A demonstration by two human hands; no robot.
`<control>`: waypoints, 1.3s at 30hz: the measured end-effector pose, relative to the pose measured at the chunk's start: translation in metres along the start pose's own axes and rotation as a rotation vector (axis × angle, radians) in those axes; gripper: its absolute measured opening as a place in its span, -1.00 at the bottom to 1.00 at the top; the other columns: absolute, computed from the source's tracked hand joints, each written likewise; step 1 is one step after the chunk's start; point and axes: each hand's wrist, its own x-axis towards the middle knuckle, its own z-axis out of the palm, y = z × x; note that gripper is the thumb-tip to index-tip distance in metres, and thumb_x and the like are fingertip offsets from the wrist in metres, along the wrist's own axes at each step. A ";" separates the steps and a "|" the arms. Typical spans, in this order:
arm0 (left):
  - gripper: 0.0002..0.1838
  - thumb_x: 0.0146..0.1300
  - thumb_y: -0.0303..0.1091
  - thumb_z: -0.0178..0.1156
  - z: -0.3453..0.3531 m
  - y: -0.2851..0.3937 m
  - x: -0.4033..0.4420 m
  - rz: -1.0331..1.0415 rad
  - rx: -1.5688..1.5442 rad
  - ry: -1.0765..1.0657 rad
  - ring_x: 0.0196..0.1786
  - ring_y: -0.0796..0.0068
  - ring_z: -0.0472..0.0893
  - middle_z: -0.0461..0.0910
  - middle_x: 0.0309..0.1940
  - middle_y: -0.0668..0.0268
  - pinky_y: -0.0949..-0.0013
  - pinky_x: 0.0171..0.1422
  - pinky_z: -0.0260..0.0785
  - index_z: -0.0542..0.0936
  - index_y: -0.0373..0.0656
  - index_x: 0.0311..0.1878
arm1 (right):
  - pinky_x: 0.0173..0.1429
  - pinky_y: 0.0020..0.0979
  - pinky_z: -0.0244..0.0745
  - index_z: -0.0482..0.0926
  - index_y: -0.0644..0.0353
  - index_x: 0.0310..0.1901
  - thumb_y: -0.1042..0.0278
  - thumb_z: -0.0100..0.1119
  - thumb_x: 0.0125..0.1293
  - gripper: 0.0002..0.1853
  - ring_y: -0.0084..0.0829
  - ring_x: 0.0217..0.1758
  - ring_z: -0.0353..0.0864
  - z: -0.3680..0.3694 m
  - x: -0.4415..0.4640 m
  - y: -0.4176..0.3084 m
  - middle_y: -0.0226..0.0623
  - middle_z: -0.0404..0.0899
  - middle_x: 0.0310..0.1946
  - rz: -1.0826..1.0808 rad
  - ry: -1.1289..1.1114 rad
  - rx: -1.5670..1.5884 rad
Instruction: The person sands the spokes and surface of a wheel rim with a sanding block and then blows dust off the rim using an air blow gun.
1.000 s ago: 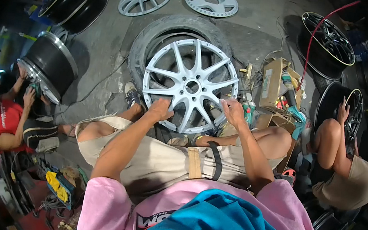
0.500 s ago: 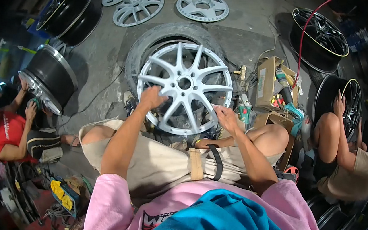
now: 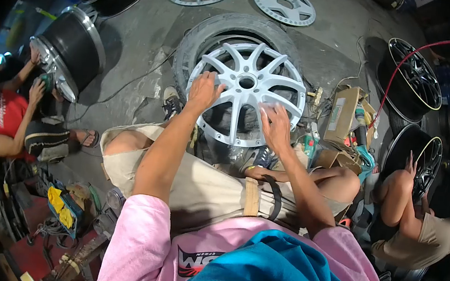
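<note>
A pale grey multi-spoke wheel face sits tilted over a tire lying on the floor before me. My left hand is closed over a spoke at the wheel face's left side, thumb toward the hub. On a lower right spoke, my right hand has its fingers bent down against the surface. Something thin and pale shows at those fingertips, too small to name. My crossed legs and a shoe are just below the wheel face.
Cardboard box with a power tool stands right. A green bottle is nearer. Other wheel faces lie at the back. A person in red works on a wheel at left; another person sits by a wheel at right.
The wheel face has turned and tilts differently. My left hand has moved up along its left side, and my right hand has shifted from the rim inward onto a spoke. The camera view has shifted.
</note>
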 end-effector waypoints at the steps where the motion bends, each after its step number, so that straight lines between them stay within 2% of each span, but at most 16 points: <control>1: -0.44 0.31 -0.03 0.46 -0.005 0.001 -0.002 -0.011 0.003 0.006 0.26 -0.15 0.62 0.65 0.14 -0.08 -0.06 0.38 0.47 0.63 -0.28 0.17 | 0.12 -0.09 0.52 0.80 0.20 0.04 0.33 0.22 0.51 -0.76 -0.03 0.00 0.59 0.006 0.015 -0.001 -0.09 0.65 -0.12 -0.126 0.013 -0.051; 3: -0.16 0.18 0.21 0.52 -0.014 -0.002 -0.004 -0.054 -0.053 -0.071 0.37 -0.11 0.55 0.59 0.27 -0.09 -0.04 0.49 0.40 0.58 -0.26 0.32 | 0.14 -0.08 0.50 0.80 0.16 0.04 0.33 0.24 0.48 -0.76 -0.05 0.02 0.57 0.021 0.043 0.005 -0.13 0.63 -0.11 -0.186 -0.063 -0.105; 4: 0.16 -0.06 0.40 0.59 -0.018 -0.006 -0.001 -0.105 -0.068 -0.174 0.47 -0.09 0.46 0.49 0.41 -0.08 -0.05 0.56 0.34 0.48 -0.24 0.47 | 0.15 -0.07 0.48 0.81 0.13 0.04 0.33 0.25 0.46 -0.76 -0.07 0.03 0.54 0.027 0.050 0.007 -0.16 0.62 -0.09 -0.235 -0.132 -0.168; 8: 0.41 -0.32 0.41 0.69 -0.024 -0.019 -0.008 -0.099 0.011 -0.330 0.53 -0.12 0.39 0.41 0.47 -0.05 -0.09 0.61 0.28 0.31 -0.20 0.56 | 0.17 -0.11 0.44 0.74 0.07 0.18 0.32 0.33 0.37 -0.65 -0.14 0.06 0.50 0.042 0.041 0.006 -0.26 0.59 0.00 -0.315 -0.288 -0.236; 12: 0.34 -0.30 0.36 0.70 -0.024 -0.018 -0.011 -0.083 0.018 -0.328 0.50 -0.14 0.41 0.46 0.38 -0.05 -0.05 0.60 0.29 0.32 -0.21 0.49 | 0.15 -0.11 0.41 0.71 0.11 0.21 0.30 0.35 0.35 -0.60 -0.22 0.10 0.49 0.036 0.000 -0.006 -0.35 0.61 0.04 -0.497 -0.290 -0.292; 15: 0.36 -0.25 0.34 0.70 -0.016 -0.022 -0.012 -0.053 0.005 -0.300 0.52 -0.19 0.42 0.44 0.43 -0.17 -0.03 0.62 0.28 0.31 -0.27 0.55 | 0.17 -0.12 0.42 0.70 0.09 0.23 0.30 0.34 0.36 -0.59 -0.19 0.12 0.49 0.046 0.021 -0.004 -0.33 0.60 0.03 -0.436 -0.248 -0.388; 16: 0.37 -0.26 0.34 0.70 -0.021 -0.019 -0.013 -0.051 0.006 -0.310 0.51 -0.20 0.42 0.45 0.42 -0.18 -0.03 0.62 0.27 0.31 -0.31 0.54 | 0.19 -0.12 0.42 0.70 0.06 0.23 0.28 0.33 0.36 -0.59 -0.18 0.13 0.49 0.054 0.032 -0.003 -0.31 0.60 0.03 -0.295 -0.262 -0.418; 23: 0.36 -0.29 0.35 0.71 -0.008 -0.026 -0.013 -0.037 0.009 -0.270 0.47 -0.20 0.41 0.44 0.39 -0.08 -0.12 0.61 0.23 0.30 -0.25 0.51 | 0.19 -0.05 0.41 0.71 -0.02 0.23 0.30 0.29 0.38 -0.61 -0.11 0.15 0.48 0.048 -0.012 -0.009 -0.32 0.57 0.05 -0.417 -0.232 -0.266; 24: 0.37 -0.28 0.33 0.71 -0.004 -0.028 -0.012 -0.041 -0.006 -0.276 0.48 -0.19 0.40 0.43 0.40 -0.07 -0.10 0.61 0.22 0.28 -0.24 0.54 | 0.18 -0.05 0.40 0.71 -0.01 0.24 0.31 0.28 0.39 -0.60 -0.15 0.12 0.49 0.044 -0.002 -0.011 -0.32 0.58 0.03 -0.425 -0.258 -0.383; 28: 0.42 -0.26 0.33 0.71 -0.011 -0.030 -0.014 -0.047 -0.028 -0.299 0.51 -0.19 0.37 0.40 0.43 -0.07 -0.08 0.64 0.20 0.23 -0.20 0.61 | 0.17 -0.12 0.40 0.69 0.07 0.26 0.31 0.29 0.39 -0.59 -0.18 0.11 0.48 0.060 0.032 -0.001 -0.32 0.58 0.00 -0.176 -0.260 -0.363; 31: 0.43 -0.25 0.33 0.71 -0.011 -0.031 -0.011 -0.051 0.000 -0.337 0.53 -0.19 0.36 0.38 0.45 -0.07 -0.08 0.65 0.18 0.20 -0.18 0.64 | 0.18 -0.16 0.41 0.68 0.05 0.29 0.28 0.29 0.40 -0.57 -0.21 0.14 0.47 0.043 0.017 0.000 -0.31 0.58 0.04 -0.401 -0.327 -0.281; 33: 0.46 -0.22 0.35 0.68 -0.006 -0.033 -0.010 -0.055 0.003 -0.335 0.56 -0.16 0.33 0.34 0.50 -0.07 -0.09 0.68 0.15 0.15 -0.15 0.68 | 0.19 -0.19 0.42 0.67 0.03 0.32 0.24 0.30 0.41 -0.54 -0.23 0.15 0.47 0.021 0.000 -0.005 -0.33 0.57 0.10 -0.649 -0.573 -0.288; 34: 0.46 -0.22 0.36 0.68 -0.004 -0.033 -0.010 -0.068 -0.010 -0.337 0.58 -0.16 0.31 0.33 0.51 -0.07 -0.08 0.70 0.13 0.14 -0.15 0.69 | 0.20 -0.22 0.42 0.67 0.01 0.34 0.22 0.32 0.39 -0.52 -0.24 0.16 0.47 0.019 0.007 -0.005 -0.37 0.57 0.15 -0.705 -0.531 -0.321; 35: 0.47 -0.21 0.36 0.67 -0.005 -0.032 -0.009 -0.077 -0.019 -0.335 0.59 -0.16 0.29 0.31 0.53 -0.08 -0.08 0.71 0.12 0.13 -0.14 0.70 | 0.18 -0.22 0.43 0.67 0.01 0.32 0.23 0.33 0.38 -0.52 -0.25 0.14 0.47 0.026 0.016 0.000 -0.40 0.58 0.12 -0.726 -0.462 -0.382; 37: 0.47 -0.20 0.37 0.67 -0.002 -0.035 -0.009 -0.067 -0.051 -0.315 0.61 -0.16 0.27 0.30 0.54 -0.08 -0.07 0.72 0.11 0.12 -0.13 0.71 | 0.15 -0.20 0.42 0.71 0.04 0.24 0.24 0.31 0.38 -0.59 -0.27 0.11 0.45 0.033 0.042 -0.004 -0.41 0.58 0.06 -0.532 -0.428 -0.364; 39: 0.47 -0.19 0.37 0.66 -0.007 -0.037 -0.010 -0.068 -0.085 -0.281 0.63 -0.15 0.25 0.29 0.55 -0.09 -0.07 0.72 0.10 0.11 -0.12 0.72 | 0.14 -0.20 0.41 0.73 0.05 0.18 0.24 0.31 0.38 -0.63 -0.29 0.09 0.45 0.034 0.039 -0.011 -0.42 0.58 0.01 -0.618 -0.426 -0.337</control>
